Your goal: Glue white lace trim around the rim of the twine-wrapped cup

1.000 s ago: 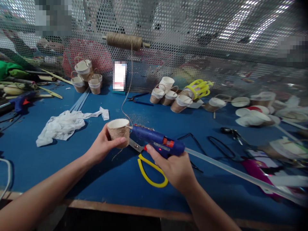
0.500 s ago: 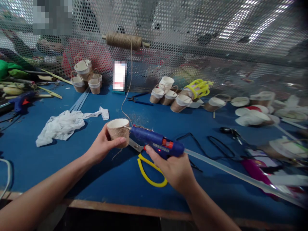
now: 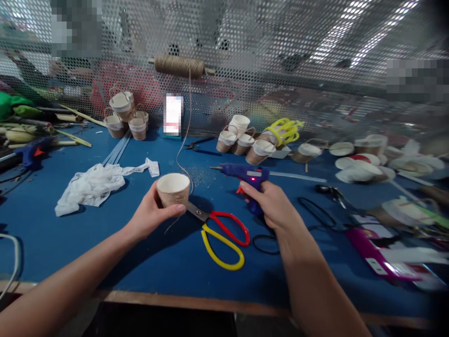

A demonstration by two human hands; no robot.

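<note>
**Q:** Since the earlier frame, what has moved?

**A:** Glue gun (image 3: 245, 174): its nozzle has left the cup's side; it now sits farther out, upright, nozzle pointing left, well apart from the cup. This uncovers the scissors (image 3: 220, 230) lying just below both grips.

**Q:** How is each grip set?

**A:** Left hand (image 3: 151, 214) clasps the twine-wrapped cup (image 3: 173, 188) by its wall, thumb in front, mouth up, probably to keep the glued side free. Twine (image 3: 185, 140) runs up from the cup to the spool (image 3: 179, 66) on the mesh. Right hand (image 3: 271, 206) is closed around the gun's handle, above the blue tabletop (image 3: 140, 262).
</note>
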